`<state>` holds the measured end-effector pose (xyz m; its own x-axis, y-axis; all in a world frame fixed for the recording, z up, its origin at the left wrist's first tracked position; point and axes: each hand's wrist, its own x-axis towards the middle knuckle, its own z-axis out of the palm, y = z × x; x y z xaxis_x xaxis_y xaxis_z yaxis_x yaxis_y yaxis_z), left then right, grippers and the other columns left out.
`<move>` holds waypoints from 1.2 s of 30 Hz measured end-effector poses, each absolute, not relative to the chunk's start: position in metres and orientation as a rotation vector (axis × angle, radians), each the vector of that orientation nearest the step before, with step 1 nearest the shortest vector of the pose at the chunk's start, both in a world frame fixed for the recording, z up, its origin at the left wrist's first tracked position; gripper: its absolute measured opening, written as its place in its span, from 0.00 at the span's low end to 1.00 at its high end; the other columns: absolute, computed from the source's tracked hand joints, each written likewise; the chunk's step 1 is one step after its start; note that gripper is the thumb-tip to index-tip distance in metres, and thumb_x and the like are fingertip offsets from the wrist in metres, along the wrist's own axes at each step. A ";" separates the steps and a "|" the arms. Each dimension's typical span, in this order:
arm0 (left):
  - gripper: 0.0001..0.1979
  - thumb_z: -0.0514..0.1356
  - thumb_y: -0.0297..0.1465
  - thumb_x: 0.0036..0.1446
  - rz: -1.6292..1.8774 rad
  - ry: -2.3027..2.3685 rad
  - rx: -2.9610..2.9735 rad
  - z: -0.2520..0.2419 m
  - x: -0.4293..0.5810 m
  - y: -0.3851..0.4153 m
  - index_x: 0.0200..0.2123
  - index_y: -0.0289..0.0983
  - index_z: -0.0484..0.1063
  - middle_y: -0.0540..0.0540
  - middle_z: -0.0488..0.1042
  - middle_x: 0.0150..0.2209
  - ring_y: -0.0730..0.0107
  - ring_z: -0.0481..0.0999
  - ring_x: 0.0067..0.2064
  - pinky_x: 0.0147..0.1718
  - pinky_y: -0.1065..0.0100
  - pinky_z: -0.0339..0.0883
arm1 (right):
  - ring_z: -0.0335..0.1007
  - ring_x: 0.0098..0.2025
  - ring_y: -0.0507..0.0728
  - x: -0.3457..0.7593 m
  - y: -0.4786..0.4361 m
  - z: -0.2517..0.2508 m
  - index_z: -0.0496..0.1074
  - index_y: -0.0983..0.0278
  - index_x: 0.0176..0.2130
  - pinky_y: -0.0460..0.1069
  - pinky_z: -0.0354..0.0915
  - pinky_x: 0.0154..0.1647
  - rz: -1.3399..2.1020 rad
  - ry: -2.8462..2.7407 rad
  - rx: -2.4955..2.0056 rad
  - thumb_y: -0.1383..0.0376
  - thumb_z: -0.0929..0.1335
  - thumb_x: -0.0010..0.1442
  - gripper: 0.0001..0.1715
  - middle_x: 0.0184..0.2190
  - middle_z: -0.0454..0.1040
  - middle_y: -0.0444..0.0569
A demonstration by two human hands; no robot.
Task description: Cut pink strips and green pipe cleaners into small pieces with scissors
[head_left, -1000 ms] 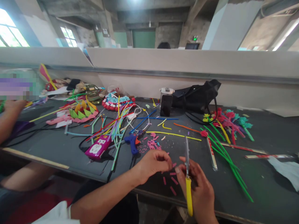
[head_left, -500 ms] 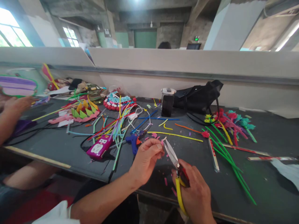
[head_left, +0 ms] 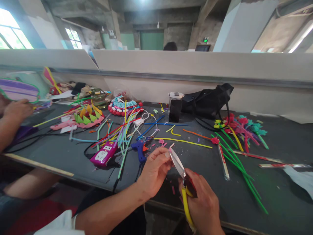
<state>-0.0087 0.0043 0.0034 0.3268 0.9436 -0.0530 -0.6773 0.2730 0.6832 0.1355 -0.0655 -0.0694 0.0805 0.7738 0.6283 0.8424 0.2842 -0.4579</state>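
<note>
My right hand [head_left: 201, 199] grips the yellow and dark red handles of a pair of scissors [head_left: 178, 163], blades pointing up and left. Their tips reach the fingertips of my left hand [head_left: 156, 168]. Thumb and forefinger of that hand pinch a tiny pink piece [head_left: 170, 149], mostly hidden by the fingers and blade. Pink scraps [head_left: 161, 141] lie on the dark table just beyond. A blue glue gun [head_left: 139, 150] with an orange trigger rests left of my left hand. Behind the hands runs a yellow fuzzy stick [head_left: 186, 142].
A magenta power box [head_left: 104, 155] and a bundle of coloured sticks lie left. Green sticks [head_left: 238, 166] and fuzzy flowers [head_left: 244, 129] are at right. A phone [head_left: 175, 111] leans on a cup, beside a black bag [head_left: 207, 102]. A co-worker's hand [head_left: 19, 111] is far left.
The scissors and my right hand have shifted slightly left, and the blades now lie closer to my left fingertips. My left hand stays nearly in place, still pinching. The co-worker's hand has moved slightly left.
</note>
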 end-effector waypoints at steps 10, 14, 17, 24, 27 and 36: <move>0.05 0.65 0.27 0.50 1.159 0.470 0.595 0.005 -0.007 0.003 0.29 0.34 0.72 0.51 0.72 0.27 0.76 0.70 0.30 0.33 0.71 0.65 | 0.73 0.34 0.56 0.136 -0.065 -0.069 0.70 0.62 0.48 0.48 0.68 0.34 -0.132 -1.697 -1.442 0.64 0.66 0.60 0.16 0.32 0.75 0.48; 0.05 0.65 0.27 0.50 1.158 0.462 0.599 0.005 -0.007 0.003 0.28 0.34 0.71 0.51 0.71 0.27 0.76 0.70 0.29 0.33 0.72 0.65 | 0.73 0.34 0.57 0.136 -0.066 -0.070 0.70 0.63 0.49 0.48 0.68 0.34 -0.133 -1.709 -1.434 0.65 0.65 0.61 0.16 0.32 0.75 0.48; 0.05 0.65 0.28 0.51 1.153 0.471 0.607 0.004 -0.007 0.003 0.28 0.34 0.71 0.51 0.71 0.27 0.76 0.70 0.30 0.32 0.72 0.65 | 0.73 0.33 0.57 0.137 -0.066 -0.072 0.70 0.63 0.49 0.49 0.68 0.33 -0.139 -1.715 -1.440 0.66 0.65 0.61 0.16 0.31 0.75 0.48; 0.04 0.65 0.28 0.52 1.133 0.450 0.595 0.003 -0.008 0.005 0.29 0.34 0.72 0.50 0.71 0.28 0.76 0.70 0.30 0.32 0.72 0.64 | 0.73 0.31 0.55 0.135 -0.067 -0.070 0.71 0.62 0.48 0.47 0.68 0.31 -0.107 -1.680 -1.487 0.63 0.65 0.62 0.14 0.32 0.76 0.48; 0.05 0.65 0.29 0.52 1.111 0.429 0.592 0.002 -0.009 0.005 0.31 0.33 0.73 0.49 0.71 0.28 0.76 0.70 0.31 0.31 0.72 0.64 | 0.74 0.33 0.55 0.134 -0.066 -0.065 0.70 0.62 0.48 0.47 0.67 0.32 -0.114 -1.649 -1.498 0.61 0.66 0.62 0.15 0.34 0.76 0.48; 0.06 0.67 0.27 0.50 1.111 0.423 0.557 0.001 -0.010 0.006 0.33 0.35 0.74 0.51 0.69 0.27 0.78 0.68 0.29 0.30 0.74 0.63 | 0.73 0.35 0.56 0.136 -0.064 -0.066 0.70 0.60 0.48 0.48 0.67 0.34 -0.121 -1.700 -1.517 0.59 0.66 0.61 0.15 0.34 0.75 0.46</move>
<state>-0.0098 0.0056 0.0014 0.3890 0.9202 -0.0444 -0.7166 0.3325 0.6132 0.1356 -0.0643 -0.0662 0.0778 0.7784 0.6230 0.8588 0.2650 -0.4384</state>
